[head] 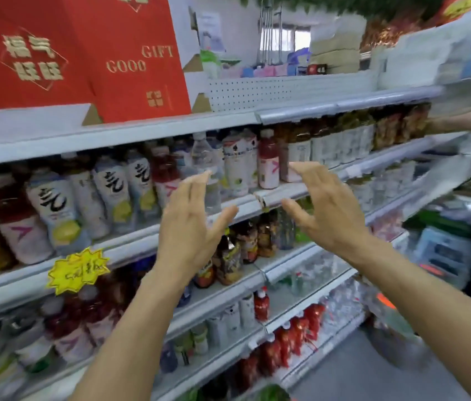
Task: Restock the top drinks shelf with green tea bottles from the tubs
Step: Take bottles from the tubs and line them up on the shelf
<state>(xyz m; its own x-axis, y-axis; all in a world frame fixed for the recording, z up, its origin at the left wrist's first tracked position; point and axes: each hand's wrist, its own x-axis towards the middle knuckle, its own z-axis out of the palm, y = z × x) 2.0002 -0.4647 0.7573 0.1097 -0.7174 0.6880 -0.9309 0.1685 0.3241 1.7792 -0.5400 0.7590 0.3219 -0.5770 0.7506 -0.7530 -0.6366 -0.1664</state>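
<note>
Before the top drinks shelf's front edge (pixel 271 196), left hand (pixel 190 221) and right hand (pixel 321 209) hover spread and empty; next, probably fetching green tea from the unseen tubs.

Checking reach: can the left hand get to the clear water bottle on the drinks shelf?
Probably yes. The left hand is open and empty, fingertips just in front of the clear water bottle, nothing between them.

the top drinks shelf (pixel 280 195) is a long white metal ledge slanting up to the right, packed with upright bottles (pixel 240 166) in a row: white-labelled, red-topped and clear ones. further right stand darker tea-coloured bottles (pixel 300 146) with white labels, blurred.
</note>
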